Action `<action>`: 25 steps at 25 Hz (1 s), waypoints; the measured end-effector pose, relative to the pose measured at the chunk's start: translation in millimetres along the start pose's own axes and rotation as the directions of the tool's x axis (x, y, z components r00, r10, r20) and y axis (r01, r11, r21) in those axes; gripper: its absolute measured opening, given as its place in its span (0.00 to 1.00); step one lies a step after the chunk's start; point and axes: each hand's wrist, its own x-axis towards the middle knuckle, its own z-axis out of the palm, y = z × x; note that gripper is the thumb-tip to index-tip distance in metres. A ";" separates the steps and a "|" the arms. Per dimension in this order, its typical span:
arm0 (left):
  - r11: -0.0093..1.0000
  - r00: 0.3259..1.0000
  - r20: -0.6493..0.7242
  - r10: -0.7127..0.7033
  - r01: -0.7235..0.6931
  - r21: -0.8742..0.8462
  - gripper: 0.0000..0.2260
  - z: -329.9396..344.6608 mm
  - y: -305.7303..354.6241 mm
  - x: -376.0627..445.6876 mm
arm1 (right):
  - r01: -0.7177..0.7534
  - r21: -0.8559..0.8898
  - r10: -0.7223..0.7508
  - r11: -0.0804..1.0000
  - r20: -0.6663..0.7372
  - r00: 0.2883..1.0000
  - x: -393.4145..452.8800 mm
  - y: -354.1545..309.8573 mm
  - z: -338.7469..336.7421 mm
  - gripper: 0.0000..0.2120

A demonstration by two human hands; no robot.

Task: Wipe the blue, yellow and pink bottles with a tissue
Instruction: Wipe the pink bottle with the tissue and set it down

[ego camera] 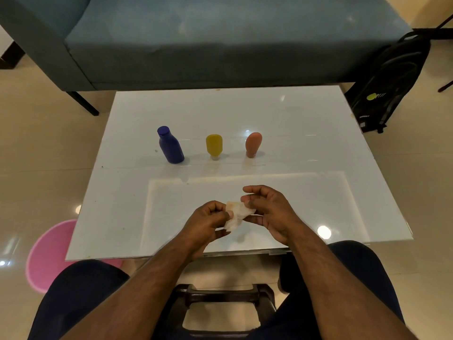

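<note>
Three bottles stand in a row across the middle of the white glass table: a blue bottle at the left, a yellow bottle standing on its cap in the centre, and a pink bottle at the right, also cap down. Nearer to me, above the table's front half, both hands pinch a small crumpled white tissue. My left hand grips its lower left part. My right hand holds its upper right edge between thumb and fingers. The hands are well short of the bottles.
A blue-grey sofa stands right behind the table. A black backpack leans on the floor at the right. A pink tub sits on the floor at the front left. My knees and a dark stool are below the table's front edge.
</note>
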 end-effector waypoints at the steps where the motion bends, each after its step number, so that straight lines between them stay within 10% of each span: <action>1: 1.000 1.000 0.001 0.002 -0.002 -0.015 0.02 -0.1 -0.3 -0.5 | -0.022 -0.005 0.022 1.000 0.019 1.000 -0.1 0.3 -0.4 0.18; 7: 1.000 0.999 -0.040 0.000 -0.001 -0.028 0.02 -5.0 -2.9 -0.8 | 0.019 -0.266 -0.022 0.964 -0.009 1.000 1.7 5.6 -0.1 0.18; 25: 0.996 0.975 -0.202 0.091 -0.094 -0.006 0.05 -12.2 -2.0 -1.2 | -0.029 -0.258 0.029 0.966 -0.003 1.000 5.7 14.6 16.2 0.19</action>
